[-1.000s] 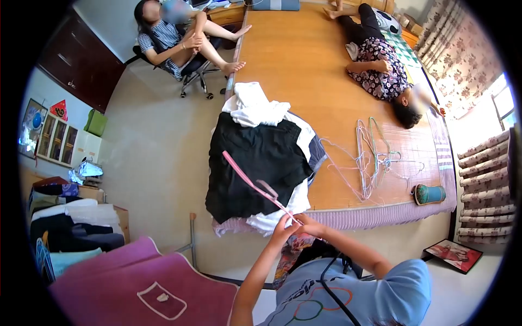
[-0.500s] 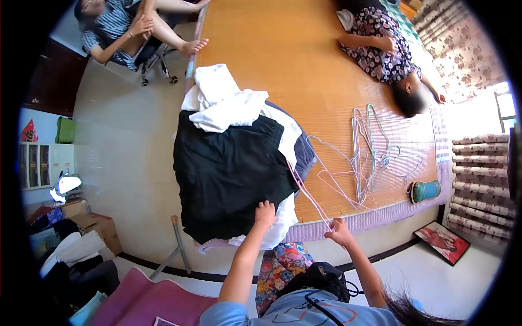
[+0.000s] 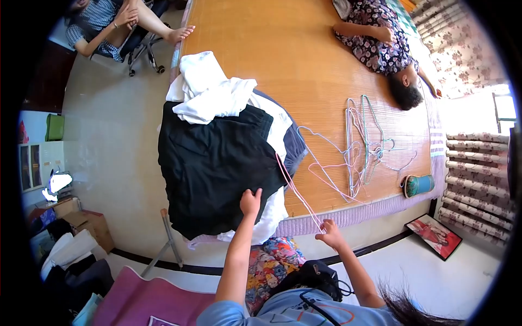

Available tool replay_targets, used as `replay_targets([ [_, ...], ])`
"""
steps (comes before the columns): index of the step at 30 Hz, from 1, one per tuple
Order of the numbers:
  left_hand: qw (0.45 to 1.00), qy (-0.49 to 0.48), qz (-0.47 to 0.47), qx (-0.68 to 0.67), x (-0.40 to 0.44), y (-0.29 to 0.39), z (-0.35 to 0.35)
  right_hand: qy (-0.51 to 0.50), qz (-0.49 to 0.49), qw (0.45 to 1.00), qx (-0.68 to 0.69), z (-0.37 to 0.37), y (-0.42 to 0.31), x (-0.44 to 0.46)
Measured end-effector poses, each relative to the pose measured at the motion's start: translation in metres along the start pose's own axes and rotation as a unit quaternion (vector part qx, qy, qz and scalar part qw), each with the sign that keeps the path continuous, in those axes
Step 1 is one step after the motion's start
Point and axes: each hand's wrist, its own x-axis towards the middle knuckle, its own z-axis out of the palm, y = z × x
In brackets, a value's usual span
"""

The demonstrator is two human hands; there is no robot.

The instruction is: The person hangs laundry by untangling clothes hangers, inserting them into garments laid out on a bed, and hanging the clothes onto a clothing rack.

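Observation:
A black garment [image 3: 217,168] with a gathered edge lies spread over a pile of clothes at the bed's near left corner. My left hand [image 3: 250,202] is closed on its lower right part, fingers curled into the cloth. In my right hand [image 3: 329,234], beyond the bed's front edge, is the end of a pink clothes hanger [image 3: 299,196]. The hanger slants up and left, and its far end meets the black garment's right side, where the cloth hides it. White clothing [image 3: 215,95] is heaped above the garment, and more white cloth [image 3: 276,213] shows beneath it.
Several loose wire hangers [image 3: 356,149] lie tangled on the bed mat [image 3: 272,49], beside a green-blue cylindrical cushion [image 3: 418,186]. One person [image 3: 375,41] lies at the far right; another [image 3: 103,27] sits in a wheeled chair. A framed picture [image 3: 435,236] leans by the bed.
The view has shifted slightly, so everything sits a little further left and up. My left hand's fingers have curled in from lying on the black cloth. My right hand still holds the pink hanger.

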Motion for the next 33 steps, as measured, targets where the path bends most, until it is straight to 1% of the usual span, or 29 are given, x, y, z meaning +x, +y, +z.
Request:
replay_targets([
  [2,1.000,-0.002,-0.019,-0.012,0.008,-0.003,0.004,0.005,0.022,1.000,-0.008,0.000,0.008,-0.008],
  [4,1.000,0.017,-0.008,-0.005,0.008,0.001,0.001,0.023,0.027,0.999,0.003,0.006,0.019,-0.015],
  [6,0.995,-0.066,0.031,-0.061,-0.003,0.001,-0.010,0.033,0.016,0.999,0.003,0.009,0.022,-0.021],
  [7,0.993,-0.076,0.054,-0.068,-0.013,0.003,-0.015,0.030,0.017,0.999,0.006,0.010,0.021,-0.024],
  [8,0.986,-0.099,0.079,-0.112,-0.027,0.002,-0.019,0.031,0.009,0.999,0.005,0.011,0.018,-0.028],
  [10,0.975,-0.171,0.105,-0.100,-0.063,-0.003,-0.018,0.019,0.021,1.000,0.012,0.014,0.012,-0.034],
  [11,0.945,-0.293,0.059,-0.134,-0.082,-0.004,-0.022,0.029,0.021,0.999,0.014,0.019,0.011,-0.037],
  [12,0.878,-0.413,0.022,-0.243,-0.101,-0.023,-0.005,0.031,0.018,0.999,0.017,0.024,0.012,-0.038],
  [13,0.852,-0.484,0.027,-0.199,-0.120,-0.016,-0.017,0.041,0.008,0.999,0.004,0.029,0.014,-0.037],
  [14,0.839,-0.504,0.118,-0.169,-0.135,-0.015,-0.021,0.052,0.000,0.999,-0.009,0.032,0.014,-0.040],
  [15,0.805,-0.568,0.080,-0.154,-0.148,-0.014,-0.028,0.055,0.001,0.998,-0.009,0.033,0.008,-0.043],
  [16,0.807,-0.574,0.132,-0.037,-0.155,-0.027,-0.017,0.044,-0.002,0.999,-0.018,0.032,0.000,-0.045],
  [17,0.807,-0.573,0.135,-0.040,-0.158,-0.025,-0.023,0.033,-0.006,0.999,-0.028,0.033,-0.007,-0.046],
  [18,0.806,-0.574,0.148,0.007,-0.159,-0.022,-0.030,0.035,-0.009,0.999,-0.033,0.035,-0.012,-0.047],
  [20,0.805,-0.563,0.169,0.077,-0.154,-0.019,-0.038,-0.003,-0.015,0.999,-0.042,0.038,-0.023,-0.047],
  [22,0.868,-0.462,0.173,0.060,-0.143,-0.019,-0.046,0.000,-0.031,0.998,-0.062,0.045,-0.024,-0.046],
  [23,0.882,-0.441,0.163,0.044,-0.130,-0.027,-0.037,-0.017,-0.017,0.998,-0.066,0.047,-0.027,-0.048],
  [24,0.908,-0.394,0.145,0.012,-0.118,-0.021,-0.049,-0.034,0.000,0.997,-0.067,0.050,-0.029,-0.049],
  [25,0.934,-0.328,0.139,-0.014,-0.107,-0.021,-0.055,-0.036,0.004,0.997,-0.067,0.053,-0.028,-0.050],
  [27,0.966,-0.226,0.113,-0.060,-0.078,-0.030,-0.052,-0.071,0.036,0.995,-0.052,0.061,-0.018,-0.054],
  [28,0.977,-0.171,0.113,-0.064,-0.066,-0.028,-0.059,-0.087,0.055,0.994,-0.042,0.065,-0.012,-0.059],
  [29,0.982,-0.141,0.104,-0.072,-0.054,-0.026,-0.065,-0.086,0.048,0.994,-0.056,0.070,-0.007,-0.063],
  [30,0.984,-0.122,0.100,-0.077,-0.041,-0.026,-0.067,-0.084,0.057,0.994,-0.051,0.072,-0.005,-0.067],
  [33,0.985,-0.107,0.126,-0.043,-0.011,-0.015,-0.070,-0.113,0.110,0.987,-0.019,0.071,-0.007,-0.074],
])
